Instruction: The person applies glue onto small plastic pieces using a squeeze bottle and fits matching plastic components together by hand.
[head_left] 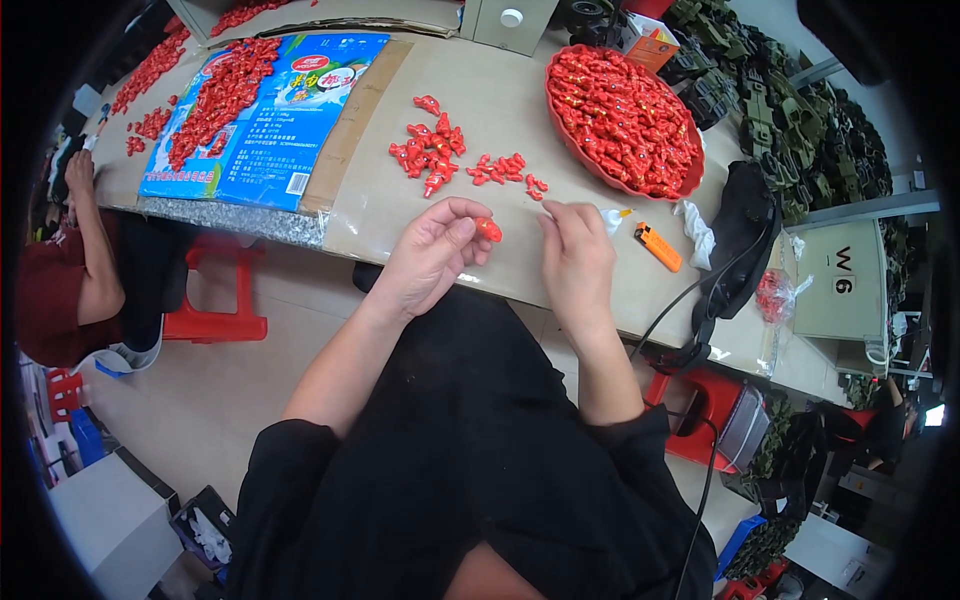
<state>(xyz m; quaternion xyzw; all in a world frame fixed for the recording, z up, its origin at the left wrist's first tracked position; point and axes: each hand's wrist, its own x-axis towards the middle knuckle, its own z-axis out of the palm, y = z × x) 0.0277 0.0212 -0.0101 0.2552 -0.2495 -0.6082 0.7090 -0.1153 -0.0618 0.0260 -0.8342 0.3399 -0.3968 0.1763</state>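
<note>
Between the thumb and fingers of my left hand (440, 255) is a small red plastic piece (488, 229), round at its outer end. My right hand (580, 260) is a short way to the right, with its fingers bent and pressed together; whatever they pinch, if anything, is hidden. Just beyond my hands lies a loose pile of red figure-like pieces (428, 152). Smaller red parts (497, 168) are scattered beside it, and a couple more lie close to my right fingertips. A red scalloped bowl (690, 188) heaped with similar red pieces stands at the far right.
An orange handheld tool (657, 247) and crumpled white tissue (697, 235) lie right of my hands, near a black bag (745, 230) and cable. A blue printed sheet (300, 120) carries more red pieces at the left. Another person's arm (95, 240) is at the left edge.
</note>
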